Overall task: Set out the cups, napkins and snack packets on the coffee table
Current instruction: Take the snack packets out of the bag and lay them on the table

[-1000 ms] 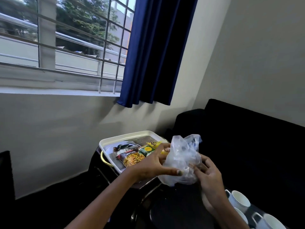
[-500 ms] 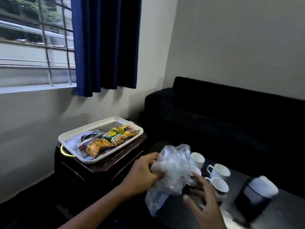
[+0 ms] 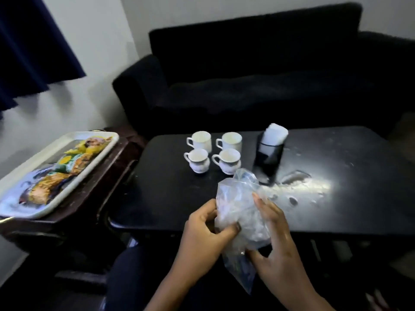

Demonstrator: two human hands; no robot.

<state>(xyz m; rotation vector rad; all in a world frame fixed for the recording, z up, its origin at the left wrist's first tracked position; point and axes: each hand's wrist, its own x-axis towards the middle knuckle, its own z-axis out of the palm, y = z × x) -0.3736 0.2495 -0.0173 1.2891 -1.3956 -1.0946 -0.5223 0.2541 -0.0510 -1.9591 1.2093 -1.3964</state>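
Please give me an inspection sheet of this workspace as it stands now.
Surface: dark coffee table, glare and pale smears.
Job's things: four cups on table; napkins in black holder; snack packets on tray, side table.
Clutter: clear plastic bag.
Grippers: left hand and right hand hold the bag.
Cables: nothing seen.
Surroundings: black sofa, blue curtain.
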